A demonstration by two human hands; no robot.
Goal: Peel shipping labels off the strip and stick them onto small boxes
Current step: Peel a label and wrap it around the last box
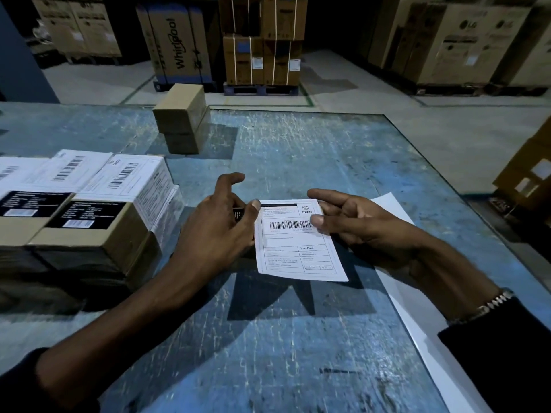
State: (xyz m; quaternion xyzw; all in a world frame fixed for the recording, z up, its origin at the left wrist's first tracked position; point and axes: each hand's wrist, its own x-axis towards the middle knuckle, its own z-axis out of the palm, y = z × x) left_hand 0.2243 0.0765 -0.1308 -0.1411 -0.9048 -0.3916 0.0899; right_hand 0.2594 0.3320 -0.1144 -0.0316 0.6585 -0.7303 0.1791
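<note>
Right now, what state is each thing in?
label: peeled, held above table by both hands
left hand: pinches label's left edge
right hand: pinches label's top right
near boxes: labelled, stacked at left
far boxes: unlabelled, stacked
backing sheet: flat on table

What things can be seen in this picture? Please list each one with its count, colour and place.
shipping label: one, white with a barcode, held above the table, centre.
labelled boxes: several, brown with white labels, left on the table.
plain boxes: two, brown, stacked at the far table edge.
white sheet: one, on the table, right, under the forearm.
table: one, worn blue.
large cartons: many, brown, on the floor behind.
left hand: thumb on the label's left edge.
right hand: fingers pinching the label's right edge.
</note>
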